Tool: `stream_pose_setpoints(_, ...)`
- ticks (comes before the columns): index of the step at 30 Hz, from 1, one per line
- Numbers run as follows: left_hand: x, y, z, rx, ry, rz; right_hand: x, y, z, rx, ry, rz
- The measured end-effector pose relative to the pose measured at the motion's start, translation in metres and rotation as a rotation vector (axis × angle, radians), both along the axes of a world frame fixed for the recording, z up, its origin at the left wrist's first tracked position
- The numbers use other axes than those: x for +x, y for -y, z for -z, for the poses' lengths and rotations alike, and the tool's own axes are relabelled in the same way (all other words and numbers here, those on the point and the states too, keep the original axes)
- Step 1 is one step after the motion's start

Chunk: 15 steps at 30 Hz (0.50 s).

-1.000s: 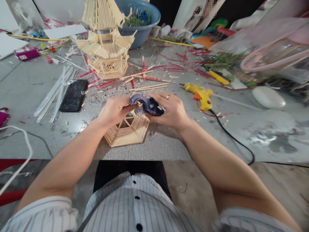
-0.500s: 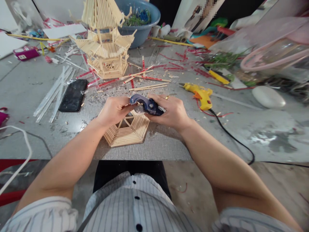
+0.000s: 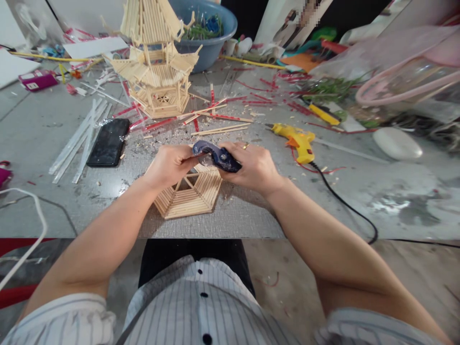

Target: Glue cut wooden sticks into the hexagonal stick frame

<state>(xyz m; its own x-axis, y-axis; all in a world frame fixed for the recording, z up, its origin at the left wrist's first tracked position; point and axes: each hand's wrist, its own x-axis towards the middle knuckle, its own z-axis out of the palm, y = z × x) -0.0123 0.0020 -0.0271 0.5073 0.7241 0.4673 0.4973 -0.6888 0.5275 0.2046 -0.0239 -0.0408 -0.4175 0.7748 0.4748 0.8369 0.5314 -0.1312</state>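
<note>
My right hand (image 3: pixel 251 165), with a ring on one finger, is wrapped round a dark blue hand tool (image 3: pixel 217 155) with a curved head and a round pivot; it looks like a cutter. Fingers of my left hand (image 3: pixel 168 165) are pinched together at the tool's curved end. Whatever lies between them is hidden. Just below both hands, a hexagonal frame of wooden sticks (image 3: pixel 189 203) rests flat on the table, with spokes meeting in its middle. Part of its far side is covered by my hands.
Ahead stands a stick-built pagoda (image 3: pixel 158 72) before a blue basin (image 3: pixel 212 48). A black phone (image 3: pixel 108 143) and clear glue sticks (image 3: pixel 84 139) lie left. Rightward are a yellow glue gun (image 3: pixel 296 141) with a cord, a yellow box cutter (image 3: pixel 324 114) and a white mouse-shaped object (image 3: pixel 397 143).
Both hands keep nearly the same place and grip. The dark blue tool has shifted very slightly left, along with the whole view.
</note>
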Motion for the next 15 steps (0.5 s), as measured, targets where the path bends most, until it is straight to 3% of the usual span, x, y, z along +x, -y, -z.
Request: stream_pose_setpoints(15, -0.0001, -0.0013, 0.0064, -0.037, 0.006, 0.0, -0.0053, 0.0045, -0.0016, -0.045, 0.122, 0.121)
